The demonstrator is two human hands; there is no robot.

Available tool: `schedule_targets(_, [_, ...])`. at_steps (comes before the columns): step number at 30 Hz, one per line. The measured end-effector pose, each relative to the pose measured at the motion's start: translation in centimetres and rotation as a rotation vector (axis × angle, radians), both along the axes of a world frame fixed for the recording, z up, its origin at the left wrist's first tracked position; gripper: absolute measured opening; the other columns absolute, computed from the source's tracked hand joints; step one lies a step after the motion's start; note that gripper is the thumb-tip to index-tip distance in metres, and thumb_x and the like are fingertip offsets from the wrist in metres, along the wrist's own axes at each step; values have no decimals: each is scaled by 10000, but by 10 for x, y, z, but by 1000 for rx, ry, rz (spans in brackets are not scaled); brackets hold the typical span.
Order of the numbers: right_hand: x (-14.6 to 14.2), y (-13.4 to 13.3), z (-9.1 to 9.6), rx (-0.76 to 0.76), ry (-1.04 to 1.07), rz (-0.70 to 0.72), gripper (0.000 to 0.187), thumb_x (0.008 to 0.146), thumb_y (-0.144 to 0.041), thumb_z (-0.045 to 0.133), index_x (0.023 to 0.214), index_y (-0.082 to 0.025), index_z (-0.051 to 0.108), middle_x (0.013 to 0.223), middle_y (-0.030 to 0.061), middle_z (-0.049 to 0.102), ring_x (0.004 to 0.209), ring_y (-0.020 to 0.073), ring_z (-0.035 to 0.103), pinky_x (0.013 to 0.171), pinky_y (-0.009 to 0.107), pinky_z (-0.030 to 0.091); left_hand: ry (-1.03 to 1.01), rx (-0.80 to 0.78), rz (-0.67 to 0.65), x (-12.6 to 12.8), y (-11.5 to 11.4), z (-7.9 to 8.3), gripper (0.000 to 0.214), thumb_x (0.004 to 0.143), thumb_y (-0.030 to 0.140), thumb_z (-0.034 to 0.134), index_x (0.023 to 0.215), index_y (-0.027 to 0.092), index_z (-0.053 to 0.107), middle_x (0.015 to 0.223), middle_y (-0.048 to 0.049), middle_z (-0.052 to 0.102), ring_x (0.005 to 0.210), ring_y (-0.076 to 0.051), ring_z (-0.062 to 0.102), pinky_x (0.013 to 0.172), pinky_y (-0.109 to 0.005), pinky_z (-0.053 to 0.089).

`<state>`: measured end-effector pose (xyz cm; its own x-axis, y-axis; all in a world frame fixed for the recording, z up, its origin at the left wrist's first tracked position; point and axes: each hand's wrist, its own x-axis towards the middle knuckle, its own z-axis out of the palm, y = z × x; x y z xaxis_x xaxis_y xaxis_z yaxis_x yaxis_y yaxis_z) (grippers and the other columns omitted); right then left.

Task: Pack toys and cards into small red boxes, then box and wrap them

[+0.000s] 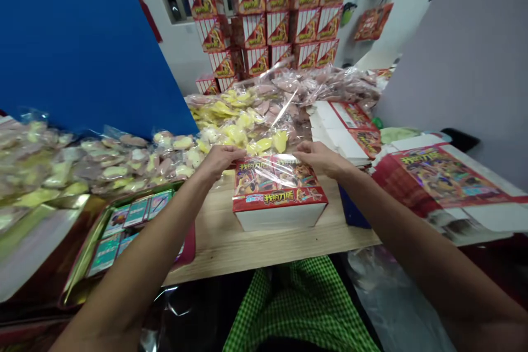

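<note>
A red-and-white printed box [279, 193] with Chinese lettering sits on the light wooden table [214, 247], its top covered by clear plastic film [274, 171]. My left hand [220, 160] is at the box's far left corner, and my right hand [319, 158] is at its far right corner. Both hands appear to pinch the film, which rises behind the box towards a heap of small plastic packets [247, 115] in yellow and pink. The box's near white side shows, and its contents are hidden.
Stacked red-and-white boxes [268, 22] rise behind the packets. More packets [82, 162] spread to the left, above a tray of teal cards [127, 225]. Flat printed cardboard [445, 176] lies to the right. A blue panel [82, 38] and a grey partition [462, 66] flank the table.
</note>
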<state>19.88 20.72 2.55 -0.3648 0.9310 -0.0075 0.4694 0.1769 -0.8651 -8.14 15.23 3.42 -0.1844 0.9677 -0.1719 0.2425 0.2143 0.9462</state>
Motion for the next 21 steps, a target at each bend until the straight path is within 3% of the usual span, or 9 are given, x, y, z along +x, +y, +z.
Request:
schedule_targets(5, [-13, 16, 6, -121, 54, -36, 192, 838, -173, 682, 666, -175, 597, 615, -10, 566, 572, 122, 490, 550, 237, 382, -32, -24, -37, -1, 8, 2, 405, 522, 490, 924, 640, 173, 702, 666, -33, 708, 628, -142, 609, 678, -292, 497])
schedule_targets(11, [-14, 21, 9, -186, 107, -148, 302, 869, -148, 648, 604, -179, 508, 588, -25, 526, 526, 96, 449, 533, 226, 379, 21, -26, -33, -2, 27, -6, 289, 620, 394, 892, 641, 152, 734, 597, -26, 674, 550, -126, 568, 590, -272, 462])
schedule_targets(17, [-16, 26, 5, -257, 98, -209, 335, 835, -79, 693, 575, -165, 500, 507, -63, 441, 479, 73, 409, 488, 207, 345, 48, -45, -42, -4, 32, -8, 301, 499, 391, 914, 601, 159, 753, 565, -38, 688, 521, -138, 554, 514, -253, 439])
schedule_targets(21, [-19, 35, -1, -396, 51, -210, 273, 943, -190, 695, 709, -148, 560, 603, -64, 501, 505, 73, 465, 496, 191, 405, 23, -117, -35, -5, 37, -9, 336, 394, 367, 932, 581, 166, 737, 584, -48, 710, 520, -157, 586, 510, -265, 474])
